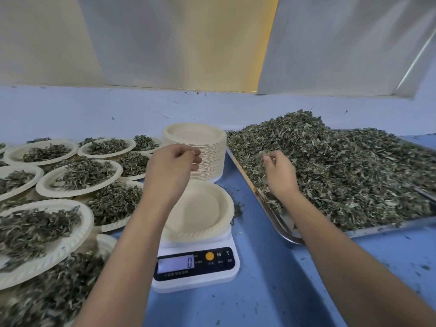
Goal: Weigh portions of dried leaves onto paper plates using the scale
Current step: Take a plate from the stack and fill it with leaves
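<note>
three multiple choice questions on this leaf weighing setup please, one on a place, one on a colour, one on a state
1. Where does the stack of empty paper plates stand?
A) behind the scale
B) on top of the filled plates
C) on the scale

2. What colour is the scale's round button?
A) blue
B) green
C) orange-yellow

3. What state is the paper plate on the scale in?
A) heaped with leaves
B) empty
C) folded in half

Answers:
1 A, the stack stands beyond the scale, just left of the metal tray.
2 C, the button shows orange-yellow on the black panel.
3 B, the plate holds no leaves and the display reads 0; the right hand grips dried leaves in the tray.
</note>
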Demonstrator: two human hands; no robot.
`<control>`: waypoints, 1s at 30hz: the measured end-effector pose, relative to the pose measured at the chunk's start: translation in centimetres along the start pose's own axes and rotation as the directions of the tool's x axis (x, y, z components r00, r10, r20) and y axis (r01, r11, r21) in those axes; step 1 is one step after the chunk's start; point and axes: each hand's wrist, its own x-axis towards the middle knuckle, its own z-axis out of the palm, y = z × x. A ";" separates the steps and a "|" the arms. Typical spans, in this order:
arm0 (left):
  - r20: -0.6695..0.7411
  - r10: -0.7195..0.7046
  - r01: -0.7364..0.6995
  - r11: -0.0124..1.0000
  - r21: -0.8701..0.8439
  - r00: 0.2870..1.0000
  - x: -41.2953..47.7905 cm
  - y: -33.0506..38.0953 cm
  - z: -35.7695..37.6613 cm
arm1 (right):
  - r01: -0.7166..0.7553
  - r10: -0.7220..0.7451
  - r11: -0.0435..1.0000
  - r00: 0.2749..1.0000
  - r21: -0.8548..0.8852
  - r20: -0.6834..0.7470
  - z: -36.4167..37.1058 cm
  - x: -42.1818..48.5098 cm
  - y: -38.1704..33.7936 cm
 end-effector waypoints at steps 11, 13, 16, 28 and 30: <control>-0.081 -0.008 0.004 0.999 -0.045 0.997 0.2 0.4 -1.5 | -0.159 -0.018 0.714 0.969 0.682 0.245 1.0 -3.3 -9.6; -0.103 -0.016 0.009 0.998 -0.066 0.995 0.3 0.5 -1.8 | -0.179 -0.059 0.711 0.949 0.680 0.311 2.1 -4.1 -10.1; -0.127 -0.012 0.002 0.996 -0.084 0.992 0.4 0.5 -2.0 | -0.077 -0.135 0.805 0.941 0.588 0.309 3.8 -5.4 -10.0; -0.138 -0.034 0.017 0.992 -0.127 0.990 1.2 0.2 -2.5 | 0.069 -0.226 0.956 0.794 0.286 0.565 4.7 -6.8 -9.9; -0.131 -0.039 0.021 0.991 -0.133 0.991 1.1 0.1 -2.5 | 0.074 -0.210 0.966 0.782 0.247 0.586 4.8 -6.8 -9.8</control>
